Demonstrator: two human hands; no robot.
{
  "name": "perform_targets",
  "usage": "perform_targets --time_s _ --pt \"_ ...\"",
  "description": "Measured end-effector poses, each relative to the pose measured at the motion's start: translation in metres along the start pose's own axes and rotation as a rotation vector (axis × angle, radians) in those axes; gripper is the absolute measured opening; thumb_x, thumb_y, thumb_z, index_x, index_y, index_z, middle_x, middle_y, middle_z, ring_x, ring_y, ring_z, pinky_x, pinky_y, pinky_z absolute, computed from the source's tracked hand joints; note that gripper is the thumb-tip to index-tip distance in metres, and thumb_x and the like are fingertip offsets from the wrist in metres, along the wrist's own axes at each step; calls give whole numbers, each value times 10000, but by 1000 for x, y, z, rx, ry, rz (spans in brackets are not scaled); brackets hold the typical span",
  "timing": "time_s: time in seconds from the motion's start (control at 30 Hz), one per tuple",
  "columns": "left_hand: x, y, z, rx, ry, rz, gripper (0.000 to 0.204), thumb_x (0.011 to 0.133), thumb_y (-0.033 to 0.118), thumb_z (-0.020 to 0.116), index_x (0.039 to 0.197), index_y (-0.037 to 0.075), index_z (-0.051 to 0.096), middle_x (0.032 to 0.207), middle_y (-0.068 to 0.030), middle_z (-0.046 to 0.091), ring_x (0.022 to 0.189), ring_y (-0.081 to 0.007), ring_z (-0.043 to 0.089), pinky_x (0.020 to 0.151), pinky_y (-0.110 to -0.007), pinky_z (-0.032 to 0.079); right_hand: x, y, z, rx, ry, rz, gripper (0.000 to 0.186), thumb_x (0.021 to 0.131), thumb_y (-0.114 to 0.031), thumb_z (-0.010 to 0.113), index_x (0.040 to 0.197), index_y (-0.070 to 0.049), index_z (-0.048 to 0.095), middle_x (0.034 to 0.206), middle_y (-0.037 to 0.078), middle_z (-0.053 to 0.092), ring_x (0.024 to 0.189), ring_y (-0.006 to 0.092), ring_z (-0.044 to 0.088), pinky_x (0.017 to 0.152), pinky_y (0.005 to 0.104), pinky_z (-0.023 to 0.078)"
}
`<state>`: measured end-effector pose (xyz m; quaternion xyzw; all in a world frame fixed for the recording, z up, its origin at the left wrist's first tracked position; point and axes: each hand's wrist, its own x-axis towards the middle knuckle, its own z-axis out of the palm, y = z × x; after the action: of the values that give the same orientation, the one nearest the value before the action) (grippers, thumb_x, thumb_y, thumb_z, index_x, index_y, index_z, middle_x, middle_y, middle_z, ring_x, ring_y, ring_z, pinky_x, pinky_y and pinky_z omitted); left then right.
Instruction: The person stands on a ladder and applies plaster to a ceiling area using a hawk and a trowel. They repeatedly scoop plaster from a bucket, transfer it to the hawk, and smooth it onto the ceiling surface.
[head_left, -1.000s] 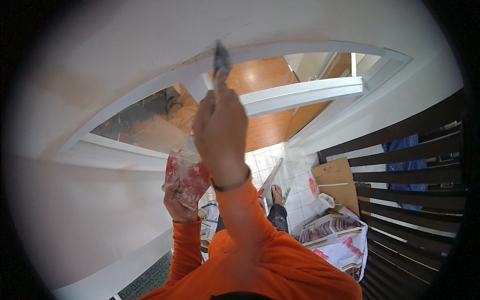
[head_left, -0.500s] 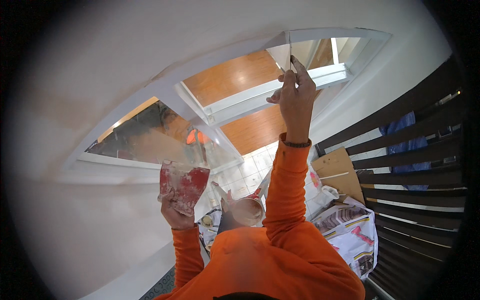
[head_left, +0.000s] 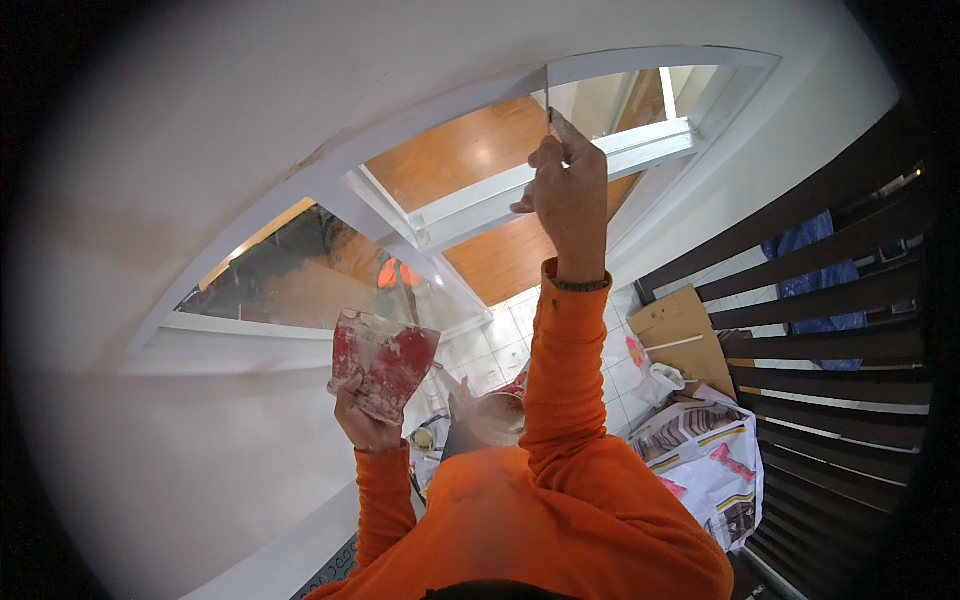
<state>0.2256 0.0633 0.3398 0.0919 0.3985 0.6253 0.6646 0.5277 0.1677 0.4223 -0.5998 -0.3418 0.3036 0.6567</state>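
Note:
My left hand [head_left: 366, 424] grips a red filler spreader [head_left: 392, 362], its face smeared with pale, dried-looking filler. Raised in front, my right hand [head_left: 574, 200] is closed around a putty knife [head_left: 547, 92], with the index finger stretched up along it. The thin blade shows edge-on, and its tip meets the white frame [head_left: 640, 58] at the top of a window. Most of the knife's handle is hidden in my fingers.
Dark slats [head_left: 820, 345] run along the right side. Below lie a cardboard sheet [head_left: 685, 335], a printed white bag [head_left: 715, 450] and a bucket [head_left: 497, 415], partly hidden by my sleeve. A white wall [head_left: 200, 440] fills the left.
My right hand has moved left along the top of the frame with the putty knife. The left hand and red spreader have shifted slightly right, and the spreader is tilted a little differently.

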Motion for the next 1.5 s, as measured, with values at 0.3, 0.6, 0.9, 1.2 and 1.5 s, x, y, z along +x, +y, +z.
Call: perform_targets --time_s 0.3,0.6,0.9,1.2,1.5 --pt "-1 3 17 -16 -93 13 444 864 112 489 1293 1 454 1231 -176 568 1100 -318 591 938 -451 510 -28 17 6 12 -296 -102 427 933 -94 435 1323 80 453 731 74 542 471 84 529 444 242 530" --pt "0 22 55 98 -230 -252 419 827 114 556 1215 -40 512 1091 -159 626 954 -265 634 823 -371 534 -91 45 -34 240 -736 -254 337 899 16 489 1226 0 571 925 87 613 731 124 574 626 238 477" --pt "-4 27 69 187 -262 -227 336 781 100 573 1083 -46 582 994 -129 645 874 -221 638 806 -338 530 -96 45 -48 74 -707 -459 465 672 141 492 1052 -25 701 822 85 647 673 150 541 577 266 415" --pt "-2 19 41 249 -237 -135 434 792 146 567 1175 -55 536 1084 -148 623 952 -242 622 858 -357 514 -106 54 -50 180 -713 -456 437 684 111 524 1059 -28 701 817 51 626 645 79 499 514 222 339" --pt "-28 16 106 29 -252 36 454 893 235 528 1285 10 492 1165 -160 604 1023 -281 605 887 -401 505 -134 77 -60 333 -542 194 264 1005 -142 418 1183 -91 230 1131 217 605 626 63 453 482 179 386"
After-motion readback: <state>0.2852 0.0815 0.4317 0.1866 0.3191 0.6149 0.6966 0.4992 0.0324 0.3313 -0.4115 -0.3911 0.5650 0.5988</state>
